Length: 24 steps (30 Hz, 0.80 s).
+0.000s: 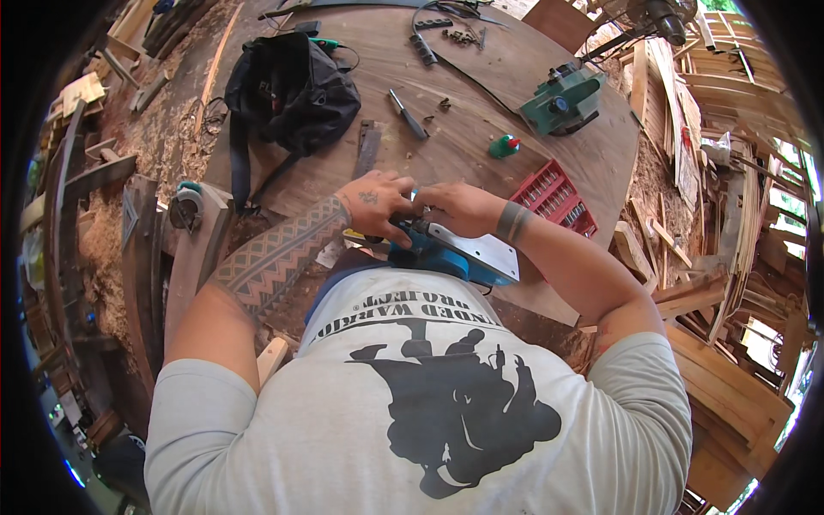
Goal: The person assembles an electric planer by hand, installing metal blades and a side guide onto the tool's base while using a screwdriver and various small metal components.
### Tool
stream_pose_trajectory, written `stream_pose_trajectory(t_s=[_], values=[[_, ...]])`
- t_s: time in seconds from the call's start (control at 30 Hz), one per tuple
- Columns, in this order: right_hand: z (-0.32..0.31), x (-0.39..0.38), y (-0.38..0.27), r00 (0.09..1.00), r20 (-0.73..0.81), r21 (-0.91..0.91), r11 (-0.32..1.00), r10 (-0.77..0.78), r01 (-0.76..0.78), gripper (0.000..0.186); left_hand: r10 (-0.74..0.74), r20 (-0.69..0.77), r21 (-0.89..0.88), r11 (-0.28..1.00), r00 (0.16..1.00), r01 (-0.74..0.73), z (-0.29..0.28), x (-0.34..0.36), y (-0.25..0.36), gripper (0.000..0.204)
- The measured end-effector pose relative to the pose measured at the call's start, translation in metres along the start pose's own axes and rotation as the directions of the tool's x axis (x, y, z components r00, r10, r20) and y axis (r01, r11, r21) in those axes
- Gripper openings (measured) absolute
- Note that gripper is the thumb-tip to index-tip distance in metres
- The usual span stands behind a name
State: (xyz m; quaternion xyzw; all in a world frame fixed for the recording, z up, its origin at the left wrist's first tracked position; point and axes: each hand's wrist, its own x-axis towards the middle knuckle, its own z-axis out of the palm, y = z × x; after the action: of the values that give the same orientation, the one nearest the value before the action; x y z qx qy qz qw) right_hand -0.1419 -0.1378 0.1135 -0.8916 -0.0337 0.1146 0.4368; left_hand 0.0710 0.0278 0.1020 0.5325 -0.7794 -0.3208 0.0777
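A blue electric planer (489,257) with its pale metal plate facing up lies against my waist. My left hand (378,206) grips it at the left end, fingers curled and thumb lowered onto it. My right hand (459,210) is closed over the same end; what its fingertips hold is hidden between the two hands. Just right of them is an open red case of bits (554,197). Beyond my hands are a small green bottle with red cap (504,146), a screwdriver (408,114) and a flat metal strip (367,146).
The wooden work surface (283,184) bears a black backpack (292,94), a green power tool (562,101), cables and small metal parts (463,36). A fan (652,17) stands at the back right. Timber pieces (202,240) and shavings crowd both sides.
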Motion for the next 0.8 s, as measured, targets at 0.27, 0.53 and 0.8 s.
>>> stream_pose_trajectory(t_s=[0.27,0.53,0.8], values=[[0.007,-0.006,-0.019,0.938,-0.070,0.185,0.928,0.340,-0.323,0.023,-0.026,-0.026,-0.018,1.000,0.999,0.026,-0.002,0.000,0.003,0.064],[0.014,-0.011,0.001,0.913,-0.110,0.316,0.884,0.394,-0.343,0.027,-0.050,0.019,-0.046,0.998,0.999,0.051,-0.011,0.005,0.003,0.066],[-0.011,-0.022,-0.001,0.876,-0.250,0.270,0.899,0.412,-0.345,0.031,-0.088,0.010,-0.040,0.995,0.996,0.089,-0.002,0.005,0.001,0.084]])
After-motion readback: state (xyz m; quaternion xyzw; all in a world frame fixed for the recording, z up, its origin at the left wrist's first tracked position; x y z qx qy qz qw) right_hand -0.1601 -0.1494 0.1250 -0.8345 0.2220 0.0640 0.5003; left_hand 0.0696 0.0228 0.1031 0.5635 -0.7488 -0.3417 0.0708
